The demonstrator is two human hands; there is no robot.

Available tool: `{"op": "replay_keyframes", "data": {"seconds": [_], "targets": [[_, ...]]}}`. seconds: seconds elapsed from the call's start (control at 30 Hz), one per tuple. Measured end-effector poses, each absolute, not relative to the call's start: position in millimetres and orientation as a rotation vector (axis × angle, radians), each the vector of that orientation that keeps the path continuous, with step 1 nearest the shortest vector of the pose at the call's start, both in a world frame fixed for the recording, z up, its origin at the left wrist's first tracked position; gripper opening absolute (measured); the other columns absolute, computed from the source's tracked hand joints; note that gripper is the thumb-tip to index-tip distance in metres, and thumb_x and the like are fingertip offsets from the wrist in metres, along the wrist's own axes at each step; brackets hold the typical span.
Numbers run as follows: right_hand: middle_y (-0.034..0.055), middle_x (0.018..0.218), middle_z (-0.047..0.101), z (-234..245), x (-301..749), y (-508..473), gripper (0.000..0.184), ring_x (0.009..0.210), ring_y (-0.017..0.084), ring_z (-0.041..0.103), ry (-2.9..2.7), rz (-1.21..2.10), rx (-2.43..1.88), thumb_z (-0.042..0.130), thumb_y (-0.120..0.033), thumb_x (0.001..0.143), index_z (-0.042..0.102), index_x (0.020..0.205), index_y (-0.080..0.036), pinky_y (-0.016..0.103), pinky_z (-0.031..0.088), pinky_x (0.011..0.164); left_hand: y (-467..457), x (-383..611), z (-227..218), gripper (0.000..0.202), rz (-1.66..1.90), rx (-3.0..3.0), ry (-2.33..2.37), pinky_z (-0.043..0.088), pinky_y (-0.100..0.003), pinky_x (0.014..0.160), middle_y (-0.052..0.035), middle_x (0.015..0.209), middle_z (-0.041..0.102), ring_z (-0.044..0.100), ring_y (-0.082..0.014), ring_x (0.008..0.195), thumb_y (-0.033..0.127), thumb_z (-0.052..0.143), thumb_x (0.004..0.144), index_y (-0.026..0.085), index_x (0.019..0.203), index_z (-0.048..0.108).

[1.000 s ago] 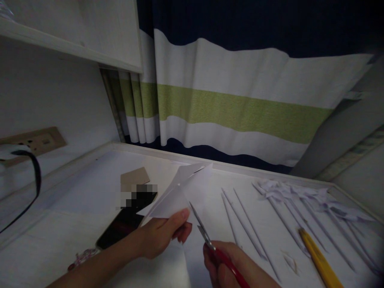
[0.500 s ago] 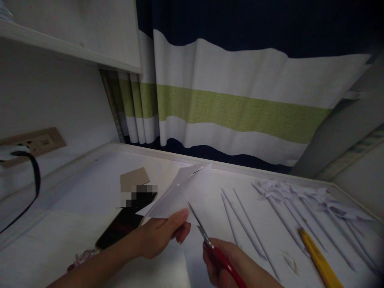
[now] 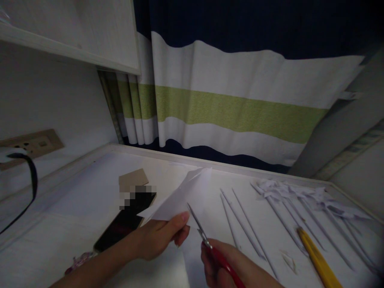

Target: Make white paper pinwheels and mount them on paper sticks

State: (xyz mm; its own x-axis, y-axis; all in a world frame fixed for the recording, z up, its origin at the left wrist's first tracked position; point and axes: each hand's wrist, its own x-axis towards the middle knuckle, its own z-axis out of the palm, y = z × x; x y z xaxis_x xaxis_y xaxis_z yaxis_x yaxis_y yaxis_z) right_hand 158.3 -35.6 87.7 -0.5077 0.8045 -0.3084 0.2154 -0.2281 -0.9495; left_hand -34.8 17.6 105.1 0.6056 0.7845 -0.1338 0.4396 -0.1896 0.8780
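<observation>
My left hand (image 3: 163,236) pinches a folded sheet of white paper (image 3: 183,194) near its lower edge, thumb on top. The paper's point reaches up toward the back edge of the table. In my right hand (image 3: 225,260) is a pair of scissors (image 3: 223,258) with red handles. Their blades are parted, and the upper blade lies close to the paper just right of my left thumb. I cannot tell whether it touches the paper. A black phone (image 3: 123,224) lies beyond my left wrist, with a pink beaded charm (image 3: 79,261) at its near end.
Thin rolled paper sticks (image 3: 243,224) lie right of my hands. Farther right are more sticks topped with crumpled white paper pinwheel-like shapes (image 3: 303,194), and a yellow cutter (image 3: 318,256). A brown card (image 3: 133,180) sits behind the phone. A striped curtain (image 3: 234,104) hangs behind the table (image 3: 99,192).
The folded paper has tilted slightly, and its layers at the top look closer together. The scissors have barely moved. The whole view has shifted a little.
</observation>
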Motion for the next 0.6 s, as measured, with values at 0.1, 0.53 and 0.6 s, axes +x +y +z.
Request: {"op": "replay_keyframes", "data": {"seconds": [0.1,0.53,0.6], "targets": [[0.0018,0.060,0.041,93.6,153.0,-28.8,0.073,0.053,0.011,0.039,-1.749,1.699,-1.307,0.034,-0.084,0.045,0.048,0.063,-0.014,0.023,0.034,0.047,17.7,-34.3,105.2,0.048,0.441,1.813,0.992,0.029,-0.020,0.058,0.0048,0.050,0.033,0.036,-0.0095,0.052,0.036,0.016,0.087,0.017,0.049,0.037],[-0.0066,0.046,0.032,97.0,152.7,-26.3,0.068,0.041,0.005,0.027,-1.689,1.771,-1.242,0.037,-0.082,0.045,0.042,0.061,-0.016,0.018,0.021,0.037,20.3,-35.0,95.8,0.050,0.490,1.772,0.970,0.029,-0.020,0.056,0.0046,0.049,0.033,0.036,-0.0091,0.051,0.039,0.017,0.087,0.016,0.048,0.037],[-0.0065,0.047,0.032,90.7,151.1,-25.2,0.059,0.042,0.005,0.027,-1.659,1.755,-1.223,0.046,-0.075,0.051,0.042,0.059,-0.016,0.018,0.022,0.038,21.0,-35.4,93.7,0.050,0.499,1.753,0.964,0.029,-0.020,0.055,0.0046,0.048,0.033,0.036,-0.0092,0.050,0.040,0.016,0.087,0.016,0.048,0.037]]}}
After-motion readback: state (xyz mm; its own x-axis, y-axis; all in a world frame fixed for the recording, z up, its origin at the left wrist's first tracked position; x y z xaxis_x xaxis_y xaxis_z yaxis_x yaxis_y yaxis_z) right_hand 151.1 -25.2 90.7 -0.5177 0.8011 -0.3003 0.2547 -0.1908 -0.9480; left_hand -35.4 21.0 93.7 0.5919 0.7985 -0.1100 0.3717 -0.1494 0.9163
